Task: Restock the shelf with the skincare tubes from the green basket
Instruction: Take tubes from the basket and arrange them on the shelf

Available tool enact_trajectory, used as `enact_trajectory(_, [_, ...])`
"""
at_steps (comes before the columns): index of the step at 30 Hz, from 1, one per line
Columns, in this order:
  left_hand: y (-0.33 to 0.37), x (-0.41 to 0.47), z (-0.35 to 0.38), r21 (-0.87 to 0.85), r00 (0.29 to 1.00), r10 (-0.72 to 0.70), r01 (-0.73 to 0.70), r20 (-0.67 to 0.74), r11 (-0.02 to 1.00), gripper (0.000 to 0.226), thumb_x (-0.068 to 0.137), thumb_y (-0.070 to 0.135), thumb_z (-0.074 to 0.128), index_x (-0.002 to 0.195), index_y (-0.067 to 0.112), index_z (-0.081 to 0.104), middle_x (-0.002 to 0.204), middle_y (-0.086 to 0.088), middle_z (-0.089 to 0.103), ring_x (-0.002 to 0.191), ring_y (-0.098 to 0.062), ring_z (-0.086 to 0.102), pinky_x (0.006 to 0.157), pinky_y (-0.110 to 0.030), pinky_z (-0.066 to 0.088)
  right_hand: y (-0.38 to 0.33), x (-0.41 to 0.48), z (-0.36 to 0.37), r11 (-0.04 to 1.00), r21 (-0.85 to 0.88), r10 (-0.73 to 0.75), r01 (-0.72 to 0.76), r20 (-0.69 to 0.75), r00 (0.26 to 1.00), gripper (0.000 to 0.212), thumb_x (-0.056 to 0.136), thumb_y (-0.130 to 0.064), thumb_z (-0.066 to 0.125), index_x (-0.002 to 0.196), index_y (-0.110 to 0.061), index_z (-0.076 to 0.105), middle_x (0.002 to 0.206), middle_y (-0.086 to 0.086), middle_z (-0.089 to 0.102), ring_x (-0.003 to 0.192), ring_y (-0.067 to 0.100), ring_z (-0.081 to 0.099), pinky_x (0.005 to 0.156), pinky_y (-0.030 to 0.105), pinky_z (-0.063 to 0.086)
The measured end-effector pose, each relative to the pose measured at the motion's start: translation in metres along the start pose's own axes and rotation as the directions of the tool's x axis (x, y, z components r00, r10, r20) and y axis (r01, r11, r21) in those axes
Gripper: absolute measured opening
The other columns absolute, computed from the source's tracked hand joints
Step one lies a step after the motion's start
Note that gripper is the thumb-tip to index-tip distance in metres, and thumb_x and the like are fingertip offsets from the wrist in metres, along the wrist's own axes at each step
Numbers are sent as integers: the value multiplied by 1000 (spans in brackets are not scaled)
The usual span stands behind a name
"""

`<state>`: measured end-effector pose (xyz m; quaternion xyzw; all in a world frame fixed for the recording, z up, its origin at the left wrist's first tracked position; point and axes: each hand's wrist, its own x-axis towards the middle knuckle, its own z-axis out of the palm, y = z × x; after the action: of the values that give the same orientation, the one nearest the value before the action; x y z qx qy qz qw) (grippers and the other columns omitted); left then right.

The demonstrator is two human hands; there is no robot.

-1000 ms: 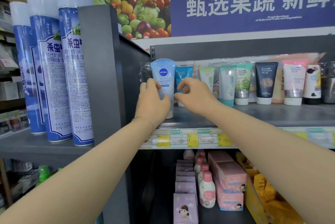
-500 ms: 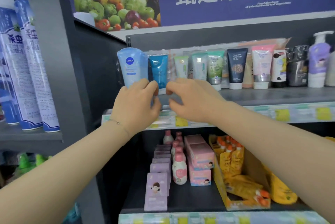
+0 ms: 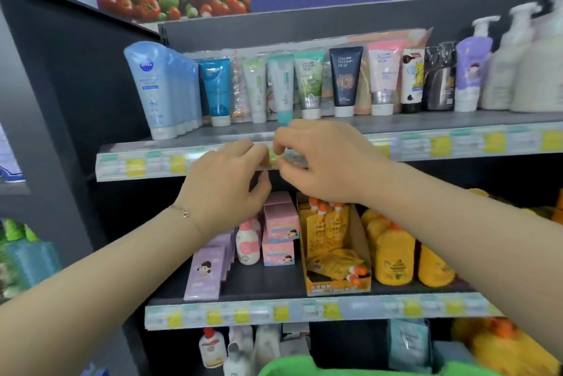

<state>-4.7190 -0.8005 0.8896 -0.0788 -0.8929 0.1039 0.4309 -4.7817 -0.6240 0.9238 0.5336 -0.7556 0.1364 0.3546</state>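
Note:
A row of light blue Nivea tubes [image 3: 154, 89] stands upright at the left end of the upper shelf [image 3: 457, 121]. Beside it stand a darker blue tube [image 3: 215, 89] and more skincare tubes in green, navy and pink. My left hand [image 3: 225, 189] and my right hand [image 3: 323, 162] hang in front of the shelf's price strip, below the tubes. Both have loosely curled fingers and hold nothing. Neither touches a tube. The rim of the green basket [image 3: 289, 368] shows at the bottom edge; its contents are hidden.
White pump bottles [image 3: 518, 71] fill the upper shelf's right end. The shelf below holds lilac boxes [image 3: 207, 272], pink boxes [image 3: 278, 232] and yellow pouches in a carton [image 3: 332, 253]. A dark side panel [image 3: 61, 86] closes the left.
Both hands let go of the front Nivea tube and drew back and down, off the shelf. The tube stays standing at the shelf's left end. The view tilted downward.

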Motion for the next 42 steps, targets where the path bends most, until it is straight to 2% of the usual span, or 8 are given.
enact_trajectory(5, [44,-19,16,-90,998,15,-9,63,996,27,80,36,40,86,17,58,74,4,52,63,-23,54,46,-29,37,5,-42,2,994,100,29,-40,115,993,16,91,-32,51,89,-19,59,84,-7,58,77,16,53,65,36,47])
enact_trajectory(9, [70,-42,34,-130,982,-22,46,187,990,32,81,42,34,90,21,56,80,5,55,71,-24,59,58,-37,49,9,-78,10,990,119,52,-79,216,975,17,94,-36,48,94,-23,59,88,-8,54,79,13,52,69,32,45])
enact_trajectory(15, [99,-72,58,-157,952,-69,120,298,980,30,83,40,40,99,20,56,95,5,59,83,-23,59,58,-32,41,13,-124,30,991,112,37,-75,311,950,17,94,-38,48,95,-25,59,88,-10,52,83,19,56,68,37,48])
enact_trajectory(20, [123,-89,67,-185,924,-59,137,377,973,22,90,35,49,106,21,53,98,4,57,90,-24,58,65,-33,43,15,-155,44,992,81,57,-95,385,921,19,95,-39,46,98,-23,57,87,-11,48,80,16,52,58,31,33])
enact_trajectory(26, [150,-117,85,-251,892,-36,165,451,954,17,90,34,50,102,22,53,102,7,60,91,-21,58,63,-29,31,11,-194,61,974,132,95,-183,498,862,20,95,-39,46,101,-24,57,100,-6,61,90,20,59,71,37,50])
enact_trajectory(32, [169,-147,107,-267,829,-7,188,559,945,17,90,38,47,99,23,49,94,5,60,86,-22,60,65,-33,46,3,-235,90,960,130,128,-248,582,803,17,94,-40,47,92,-24,55,87,-7,59,81,19,57,59,31,43])
enact_trajectory(36, [186,-171,120,-262,790,53,139,611,955,20,92,37,46,103,21,50,95,3,60,89,-22,60,65,-31,38,-5,-267,110,941,145,145,-305,643,752,19,93,-42,49,101,-26,55,91,-9,55,86,18,55,66,32,43])
enact_trajectory(42, [211,-215,149,-248,682,70,167,728,954,22,92,33,44,106,18,52,96,2,61,84,-23,60,66,-31,47,-19,-315,138,919,121,171,-376,736,655,21,92,-40,49,103,-25,59,83,-11,48,79,18,52,69,33,48])
